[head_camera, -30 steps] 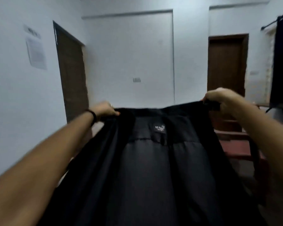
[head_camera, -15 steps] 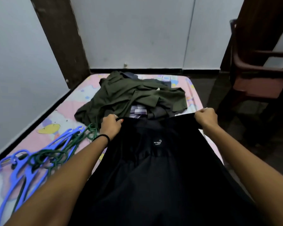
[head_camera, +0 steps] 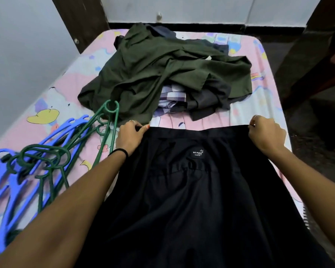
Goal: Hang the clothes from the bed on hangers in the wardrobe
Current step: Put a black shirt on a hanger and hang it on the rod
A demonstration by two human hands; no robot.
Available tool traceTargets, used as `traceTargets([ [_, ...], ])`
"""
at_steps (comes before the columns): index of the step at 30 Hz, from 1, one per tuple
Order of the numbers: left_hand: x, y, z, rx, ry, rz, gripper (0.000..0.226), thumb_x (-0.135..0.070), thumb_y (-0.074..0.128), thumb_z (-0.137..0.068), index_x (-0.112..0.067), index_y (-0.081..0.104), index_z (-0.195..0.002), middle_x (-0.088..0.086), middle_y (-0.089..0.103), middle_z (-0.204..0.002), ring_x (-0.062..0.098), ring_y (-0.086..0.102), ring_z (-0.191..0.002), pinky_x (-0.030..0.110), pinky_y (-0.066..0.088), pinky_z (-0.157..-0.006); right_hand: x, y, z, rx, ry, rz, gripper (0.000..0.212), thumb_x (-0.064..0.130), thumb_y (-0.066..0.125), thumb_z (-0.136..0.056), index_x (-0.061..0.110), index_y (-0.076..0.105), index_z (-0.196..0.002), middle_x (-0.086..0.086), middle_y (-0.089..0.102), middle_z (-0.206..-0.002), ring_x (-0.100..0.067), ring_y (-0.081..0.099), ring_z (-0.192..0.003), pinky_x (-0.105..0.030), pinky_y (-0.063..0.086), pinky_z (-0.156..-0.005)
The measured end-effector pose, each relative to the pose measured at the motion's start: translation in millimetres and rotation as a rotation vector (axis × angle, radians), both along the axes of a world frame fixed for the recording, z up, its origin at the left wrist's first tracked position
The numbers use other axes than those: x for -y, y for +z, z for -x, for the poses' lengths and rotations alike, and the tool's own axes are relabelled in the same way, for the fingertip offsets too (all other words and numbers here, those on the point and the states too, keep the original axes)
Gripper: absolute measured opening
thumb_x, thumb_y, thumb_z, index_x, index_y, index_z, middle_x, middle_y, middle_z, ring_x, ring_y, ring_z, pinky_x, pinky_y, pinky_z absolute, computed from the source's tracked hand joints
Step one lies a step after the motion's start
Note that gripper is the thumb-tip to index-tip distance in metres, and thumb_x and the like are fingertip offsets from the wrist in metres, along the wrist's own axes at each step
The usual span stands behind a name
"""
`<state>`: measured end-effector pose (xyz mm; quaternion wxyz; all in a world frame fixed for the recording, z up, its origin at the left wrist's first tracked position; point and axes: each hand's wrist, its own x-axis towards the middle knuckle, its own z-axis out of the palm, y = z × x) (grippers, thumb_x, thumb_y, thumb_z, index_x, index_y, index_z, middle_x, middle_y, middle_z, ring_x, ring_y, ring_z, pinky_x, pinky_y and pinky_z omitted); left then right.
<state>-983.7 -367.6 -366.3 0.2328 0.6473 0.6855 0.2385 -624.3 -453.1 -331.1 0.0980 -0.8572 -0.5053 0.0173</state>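
Black garment (head_camera: 197, 190) is held by its top edge, one corner in each hand, spread label-side up over the near part of the bed (head_camera: 259, 105). Left hand (head_camera: 131, 135): fingers curled, edge pinched between thumb and fingertips; a dark band is seen at the wrist. Right hand (head_camera: 267, 132): fingers curled round the opposite corner, knuckles up. Both forearms are stretched forward and slightly outward, so the edge is kept taut and nearly straight between the hands. Whether the cloth below lies fully flat on the mattress cannot be told; the lower part runs out of view.

Step in hand, as judged: the garment is being laid out flat so that a hanger can be fitted. To do it well, the top edge should be kept level and under even tension from both sides, and set down clear of the pile so nothing is caught beneath it. Folds near the small woven label (head_camera: 198, 153) should be smoothed before either hand lets go.

Just beside the left hand, green hangers (head_camera: 104, 120) lie tangled with blue hangers (head_camera: 17, 180) at the left of the bed. A single hanger is likely to need freeing from the tangle. Beyond the hands, an olive green garment (head_camera: 162, 70) is heaped over a checked piece (head_camera: 172, 95) and a grey one (head_camera: 211, 99), not yet hung.
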Motion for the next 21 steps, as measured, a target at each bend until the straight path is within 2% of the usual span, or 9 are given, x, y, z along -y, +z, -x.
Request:
traceTargets([
  [2,9.2,0.4,6.2,0.004,0.018,-0.048,0.030,-0.042,0.061,-0.089,-0.013,0.068,-0.095,0.009,0.070,-0.096,0.028,0.063,-0.094,0.037,0.050,-0.081,1.7,-4.3,-1.2,0.107,0.035,-0.015,0.023,0.014,0.053,-0.089,0.003,0.059,-0.108,-0.023,0.061,-0.105,-0.044,0.057,-0.097,-0.041,0.037,-0.074],
  [5,37.1,6.8,20.7,-0.045,-0.008,-0.133,0.025,-0.035,0.055,-0.094,-0.013,0.063,-0.103,0.006,0.064,-0.101,0.026,0.060,-0.092,0.037,0.048,-0.078,9.7,-4.0,-3.0,0.277,0.082,-0.079,0.031,0.013,0.057,-0.085,-0.002,0.060,-0.112,-0.026,0.059,-0.106,-0.045,0.054,-0.100,-0.049,0.037,-0.085],
  [8,71.9,12.5,53.2,-0.249,-0.107,-0.328,0.024,-0.020,0.055,-0.093,-0.012,0.059,-0.115,0.006,0.058,-0.111,0.028,0.058,-0.099,0.040,0.048,-0.076,19.7,4.1,2.8,0.363,0.124,-0.157,0.027,0.011,0.057,-0.082,-0.006,0.062,-0.103,-0.028,0.057,-0.097,-0.046,0.054,-0.094,-0.051,0.036,-0.085],
  [10,92.8,15.0,83.4,-0.428,-0.076,-0.405,0.032,-0.014,0.058,-0.088,-0.010,0.056,-0.120,0.010,0.056,-0.114,0.033,0.056,-0.104,0.044,0.046,-0.078,25.7,11.1,12.1,0.367,0.133,-0.169,0.025,0.007,0.062,-0.078,-0.007,0.063,-0.099,-0.029,0.056,-0.096,-0.045,0.054,-0.093,-0.052,0.036,-0.086],
  [12,112.3,12.6,111.1,-0.511,0.087,-0.333,0.049,-0.019,0.062,-0.086,-0.008,0.047,-0.131,0.013,0.050,-0.128,0.037,0.048,-0.115,0.049,0.041,-0.088,30.9,19.0,20.7,0.357,0.131,-0.167,0.024,0.004,0.063,-0.076,-0.007,0.064,-0.097,-0.029,0.055,-0.096,-0.045,0.054,-0.094,-0.053,0.035,-0.088],
  [15,142.8,2.4,143.9,-0.441,0.358,-0.073,0.077,-0.030,0.069,-0.083,-0.004,0.028,-0.143,0.022,0.030,-0.146,0.043,0.035,-0.128,0.056,0.034,-0.098,41.5,30.5,36.5,0.336,0.114,-0.134,0.024,0.005,0.061,-0.077,-0.007,0.064,-0.097,-0.028,0.054,-0.100,-0.044,0.052,-0.098,-0.052,0.033,-0.090],
  [17,149.8,-3.5,153.3,-0.332,0.441,0.099,0.070,-0.031,0.070,-0.082,-0.002,0.034,-0.135,0.022,0.030,-0.140,0.044,0.044,-0.117,0.055,0.040,-0.095,47.9,37.2,44.0,0.321,0.112,-0.121,0.024,0.005,0.060,-0.077,-0.006,0.064,-0.098,-0.027,0.054,-0.102,-0.043,0.052,-0.100,-0.051,0.033,-0.090],
  [19,149.4,0.6,155.3,-0.233,0.482,0.149,0.035,-0.022,0.065,-0.083,0.000,0.049,-0.105,0.021,0.035,-0.127,0.043,0.053,-0.094,0.053,0.046,-0.086,54.5,43.3,50.4,0.341,0.125,-0.108,0.023,0.006,0.061,-0.076,-0.005,0.064,-0.096,-0.025,0.053,-0.100,-0.043,0.052,-0.100,-0.051,0.034,-0.089],
  [21,147.3,3.1,155.3,-0.207,0.506,0.147,0.015,-0.012,0.056,-0.085,0.001,0.051,-0.088,0.021,0.035,-0.122,0.043,0.052,-0.088,0.051,0.047,-0.083,60.7,52.4,55.4,0.362,0.135,-0.088,0.023,0.007,0.061,-0.077,-0.004,0.065,-0.096,-0.024,0.053,-0.101,-0.042,0.051,-0.101,-0.050,0.033,-0.089],
])
